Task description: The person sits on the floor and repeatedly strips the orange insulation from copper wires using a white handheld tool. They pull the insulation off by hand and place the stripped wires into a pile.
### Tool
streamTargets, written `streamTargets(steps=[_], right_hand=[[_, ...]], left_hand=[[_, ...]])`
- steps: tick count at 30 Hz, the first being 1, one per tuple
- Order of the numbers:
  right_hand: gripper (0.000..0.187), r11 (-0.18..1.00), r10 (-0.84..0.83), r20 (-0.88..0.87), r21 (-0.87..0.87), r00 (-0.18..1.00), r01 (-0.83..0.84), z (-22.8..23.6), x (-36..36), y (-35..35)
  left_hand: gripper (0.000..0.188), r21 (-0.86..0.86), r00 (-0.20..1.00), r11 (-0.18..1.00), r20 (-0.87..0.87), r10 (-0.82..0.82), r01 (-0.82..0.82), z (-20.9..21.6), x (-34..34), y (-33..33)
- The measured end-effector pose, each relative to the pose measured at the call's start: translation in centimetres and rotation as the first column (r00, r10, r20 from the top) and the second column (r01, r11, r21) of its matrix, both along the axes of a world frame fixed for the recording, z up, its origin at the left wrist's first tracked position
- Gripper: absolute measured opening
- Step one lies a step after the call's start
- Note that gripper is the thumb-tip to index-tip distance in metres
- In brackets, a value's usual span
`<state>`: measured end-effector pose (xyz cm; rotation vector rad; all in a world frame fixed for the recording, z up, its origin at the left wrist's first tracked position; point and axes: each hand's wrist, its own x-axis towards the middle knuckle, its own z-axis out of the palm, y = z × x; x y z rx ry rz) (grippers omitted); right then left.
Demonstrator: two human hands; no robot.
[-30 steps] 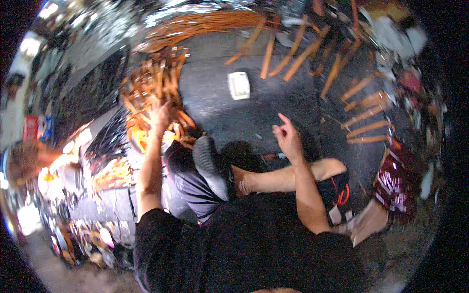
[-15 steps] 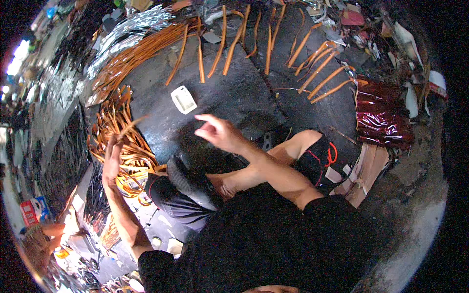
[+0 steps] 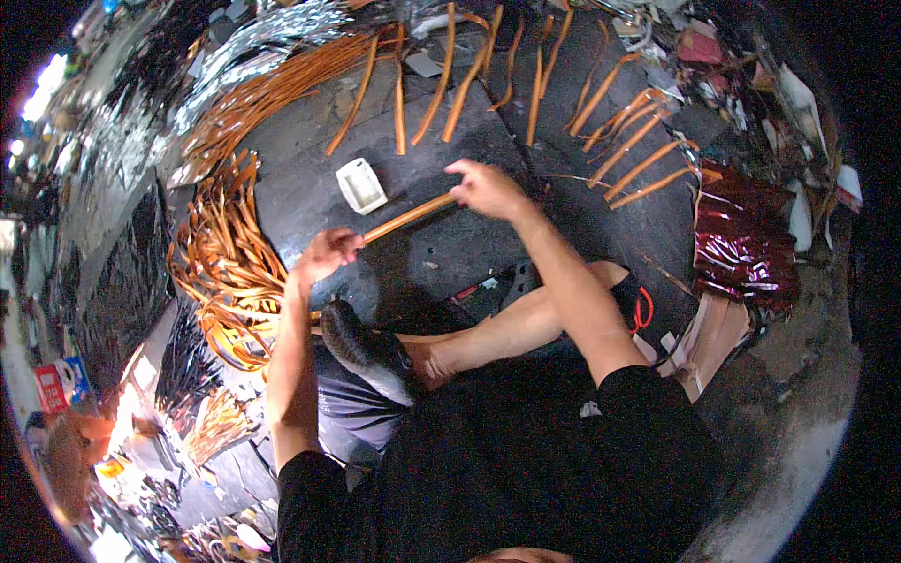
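Observation:
A glossy orange-brown strip (image 3: 408, 218) is stretched between my two hands, above the dark floor board. Its lower left end sits in the closed fingers of my left hand (image 3: 328, 255). My right hand (image 3: 490, 191) pinches the other end, higher up and to the right. Just beyond the strip lies a small cream-coloured rectangular dish (image 3: 361, 186) with a hollow in its middle. To the left of my left hand is a tangled heap of similar strips (image 3: 225, 244). I cannot make out whether the strip is metal or another material.
Single orange-brown strips (image 3: 455, 94) are fanned out along the far side. A bundle of thin straight strips (image 3: 272, 94) lies at the far left. At the right is a shiny dark-red stack (image 3: 741, 230). My crossed leg and dark shoe (image 3: 361, 352) are close below my hands.
My left hand has come from the heap toward the middle, bringing a strip. My right hand has moved to the right and now grips the strip's other end. The view has shifted slightly.

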<state>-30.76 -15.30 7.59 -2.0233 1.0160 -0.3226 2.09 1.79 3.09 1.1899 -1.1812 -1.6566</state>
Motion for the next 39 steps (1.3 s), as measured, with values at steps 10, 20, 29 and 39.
streamTargets(steps=[10, 20, 29, 39], right_hand=[[0.047, 0.753, -0.293, -0.256, -0.656, 0.921, 0.057, -2.9, -1.0, -5.5], [0.076, 0.971, 0.112, 0.266, -0.235, 0.957, -0.049, -4.1, 12.4, 2.8], [0.086, 0.940, 0.132, 0.153, -0.332, 0.979, -0.075, -2.2, 14.5, -1.9], [0.073, 0.781, 0.138, -0.308, -0.551, 0.942, -0.294, -1.4, 15.9, -3.4]], left_hand=[[0.027, -0.137, 0.834, 0.988, 0.536, 0.129, -0.065, -3.1, -2.5, -3.7], [0.020, -0.241, 0.784, 0.967, 0.583, 0.213, -0.083, -3.7, -2.6, -4.5], [0.024, -0.377, 0.772, 0.921, 0.555, 0.310, -0.100, -2.0, -2.1, -8.5], [0.029, -0.366, 0.689, 0.928, 0.691, 0.218, 0.073, -2.4, -1.5, -6.5]])
